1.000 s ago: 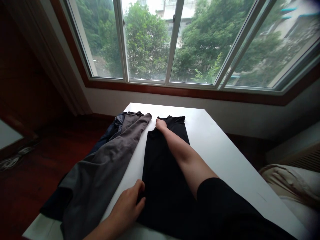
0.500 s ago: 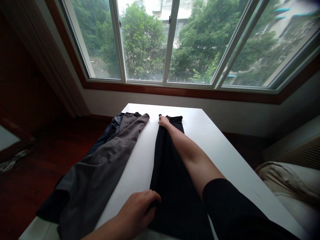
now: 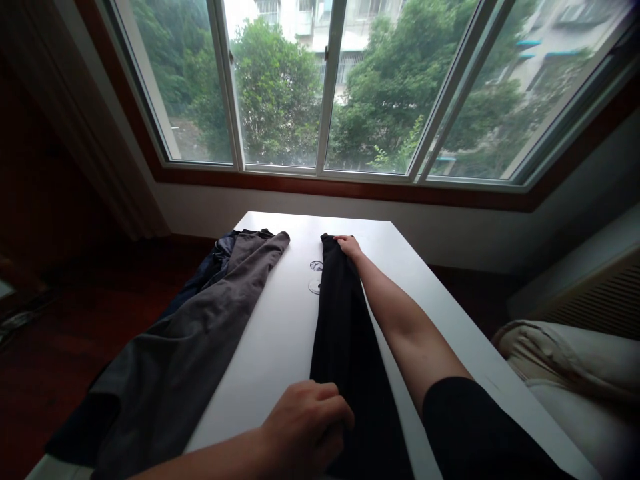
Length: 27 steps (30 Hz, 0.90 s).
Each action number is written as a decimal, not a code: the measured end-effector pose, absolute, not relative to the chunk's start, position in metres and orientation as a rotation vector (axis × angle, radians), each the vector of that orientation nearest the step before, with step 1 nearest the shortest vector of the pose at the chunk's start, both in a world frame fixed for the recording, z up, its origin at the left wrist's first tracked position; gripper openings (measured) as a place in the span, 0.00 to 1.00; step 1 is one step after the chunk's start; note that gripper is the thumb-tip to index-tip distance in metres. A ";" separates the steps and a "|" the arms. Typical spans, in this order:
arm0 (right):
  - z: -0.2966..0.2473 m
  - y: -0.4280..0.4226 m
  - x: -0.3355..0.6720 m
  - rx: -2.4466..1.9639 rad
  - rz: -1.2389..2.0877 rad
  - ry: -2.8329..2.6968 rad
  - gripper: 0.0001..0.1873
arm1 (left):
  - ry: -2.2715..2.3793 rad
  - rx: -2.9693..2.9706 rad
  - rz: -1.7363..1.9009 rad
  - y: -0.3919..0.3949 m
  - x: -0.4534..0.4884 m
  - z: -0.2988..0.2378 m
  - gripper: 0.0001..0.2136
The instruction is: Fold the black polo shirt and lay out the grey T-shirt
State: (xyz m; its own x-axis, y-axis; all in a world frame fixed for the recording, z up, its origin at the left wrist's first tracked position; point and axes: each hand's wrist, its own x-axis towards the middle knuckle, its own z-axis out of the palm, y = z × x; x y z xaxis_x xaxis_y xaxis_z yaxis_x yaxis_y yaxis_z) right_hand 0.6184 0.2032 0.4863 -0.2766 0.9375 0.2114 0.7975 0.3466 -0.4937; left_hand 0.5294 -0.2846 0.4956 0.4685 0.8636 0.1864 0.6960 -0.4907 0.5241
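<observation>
Black trousers [image 3: 345,313] lie lengthwise on the white table [image 3: 275,333], in a long narrow strip with the far end near the window side. My left hand [image 3: 313,427], at the near part, is closed on the cloth with bent fingers; the fingertips are hidden beneath the hand. At the far end my right hand [image 3: 349,245] rests on the black cloth, fingers stretched out and apart from the thumb. Left of the strip lie grey trousers [image 3: 215,313], spread over darker navy clothing [image 3: 200,277].
Two small round flat marks or discs [image 3: 315,287] show beside the black cloth, partly covered by it. A sliding window [image 3: 323,100] is beyond the table. Rolled beige bedding [image 3: 555,353] stands at the right, and a curtain [image 3: 95,133] hangs left.
Both hands have moved to the right, bringing the left edge of the black trousers over; the strip is narrower and the round marks are uncovered. My right hand's fingers have straightened.
</observation>
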 end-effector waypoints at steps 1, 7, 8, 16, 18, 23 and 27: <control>0.482 0.201 0.626 -1.518 0.451 -2.145 0.26 | 1.287 2.372 0.589 -0.281 0.534 0.493 0.12; 0.468 0.191 0.643 -1.468 0.658 -2.114 0.30 | 1.034 2.594 0.228 -0.260 0.566 0.451 0.10; 0.467 0.191 0.642 -1.455 0.651 -2.100 0.31 | 1.002 2.613 0.210 -0.258 0.569 0.446 0.10; 0.460 0.182 0.649 -1.624 0.343 -2.037 0.25 | 0.968 2.537 0.416 -0.250 0.558 0.470 0.18; 0.460 0.174 0.648 -1.629 0.211 -2.032 0.23 | 1.028 2.531 0.463 -0.243 0.549 0.472 0.17; 0.460 0.155 0.629 -1.426 0.020 -2.298 0.21 | 0.921 2.685 0.393 -0.231 0.538 0.465 0.28; 0.446 0.154 0.610 -1.208 0.078 -2.644 0.21 | 0.845 2.710 0.337 -0.236 0.543 0.461 0.30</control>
